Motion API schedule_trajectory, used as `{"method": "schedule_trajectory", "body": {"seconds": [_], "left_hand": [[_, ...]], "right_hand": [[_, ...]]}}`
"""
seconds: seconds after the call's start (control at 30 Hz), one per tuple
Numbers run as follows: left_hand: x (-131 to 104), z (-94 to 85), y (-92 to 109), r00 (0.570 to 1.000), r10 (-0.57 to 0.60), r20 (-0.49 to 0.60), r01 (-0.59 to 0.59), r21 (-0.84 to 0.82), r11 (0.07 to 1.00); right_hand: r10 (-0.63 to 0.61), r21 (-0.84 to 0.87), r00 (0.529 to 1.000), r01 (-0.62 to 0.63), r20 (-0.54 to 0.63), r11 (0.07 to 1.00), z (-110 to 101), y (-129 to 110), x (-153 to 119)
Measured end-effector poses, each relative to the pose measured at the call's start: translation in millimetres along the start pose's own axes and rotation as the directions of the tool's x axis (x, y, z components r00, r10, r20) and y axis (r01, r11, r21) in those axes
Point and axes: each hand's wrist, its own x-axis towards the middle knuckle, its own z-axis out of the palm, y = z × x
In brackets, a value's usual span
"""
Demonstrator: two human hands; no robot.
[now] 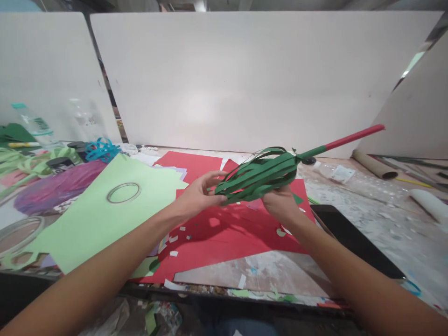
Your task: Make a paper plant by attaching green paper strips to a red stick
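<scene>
Over the middle of the table hangs a bundle of green paper strips (261,175), looped into a bulb shape and gathered at one end onto a stick (355,136). The stick is wrapped in green paper near the strips and red beyond, and tilts up to the right. My left hand (201,191) curls its thumb and fingers around the loose left end of the strips. From below, my right hand (280,201) holds the bundle near its gathered end; its fingers are mostly hidden behind the strips. Red paper sheets (224,233) lie underneath, strewn with small scraps.
On the left, a tape roll (123,192) rests on light green paper (105,233), near blue curled strips (102,150) and a bottle (35,123). To the right are a black phone-like slab (357,240), a clear bottle (364,182) and a cardboard tube (376,164). White panels (245,79) stand behind.
</scene>
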Motion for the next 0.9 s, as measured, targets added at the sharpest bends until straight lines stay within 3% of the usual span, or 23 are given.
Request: {"method": "schedule_trajectory", "body": {"seconds": [0.1, 0.23, 0.3, 0.43, 0.6, 0.8, 0.9], "left_hand": [[-6, -2.8, -2, 0.986, 0.147, -0.077, -0.132, 0.179, 0.975], [-8, -0.6, -1, 0.959, 0.253, -0.130, -0.212, 0.262, 0.941], [-8, 1.3, 1, 0.958, 0.257, -0.125, -0.218, 0.262, 0.940], [-7, 2.7, 5, 0.966, 0.241, -0.091, -0.215, 0.236, 0.948], [-8, 1.3, 7, 0.981, 0.186, -0.055, -0.168, 0.233, 0.958], [-6, -1.6, 6, 0.971, 0.230, -0.061, -0.218, 0.159, 0.963], [-6, -3.6, 7, 0.970, 0.244, -0.020, -0.239, 0.136, 0.962]], "right_hand": [[0.037, 0.052, 0.997, -0.033, -0.070, 0.998, 5, -2, -4], [0.111, 0.259, 0.994, -0.111, 0.014, 0.960, 13, -8, -8], [0.139, 0.320, 0.990, -0.130, -0.004, 0.938, 17, -11, -10], [0.094, 0.285, 0.993, -0.070, -0.072, 0.956, 19, -11, -12], [0.108, 0.332, 0.994, -0.109, 0.020, 0.937, 19, -15, -13], [0.151, 0.401, 0.987, -0.119, -0.048, 0.908, 20, -25, -13], [0.152, 0.356, 0.987, -0.124, -0.051, 0.926, 20, -24, -14]]}}
